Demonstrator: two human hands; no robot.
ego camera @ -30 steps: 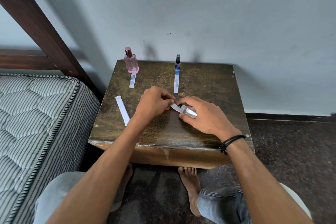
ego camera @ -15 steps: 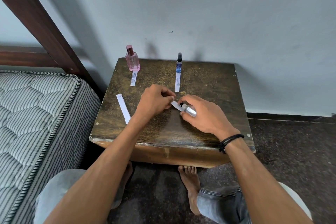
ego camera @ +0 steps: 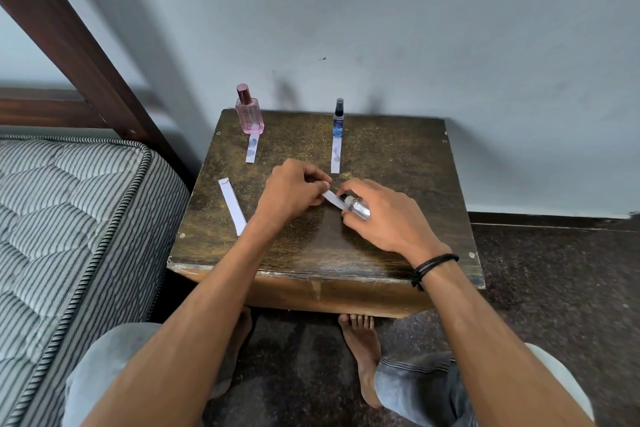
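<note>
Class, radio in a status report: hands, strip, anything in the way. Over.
Left hand pinches paper strip. Right hand grips silver spray bottle, nozzle at strip. Nothing between them.

Above a wooden worktop (ego camera: 398, 156), the left grip (ego camera: 291, 192) pinches a white paper strip (ego camera: 331, 199) at the nozzle of a silver spray bottle (ego camera: 358, 210) held in the right grip (ego camera: 389, 215). A pink perfume bottle (ego camera: 249, 116) and a slim blue bottle (ego camera: 338, 120) stand upright at its far edge.

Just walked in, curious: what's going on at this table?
The left hand pinches a white paper strip; the right hand grips a small silver spray bottle, nozzle at the strip. On the table stand a pink bottle and a slim blue bottle, each with a marked strip before it. A spare strip lies at the left.
</note>
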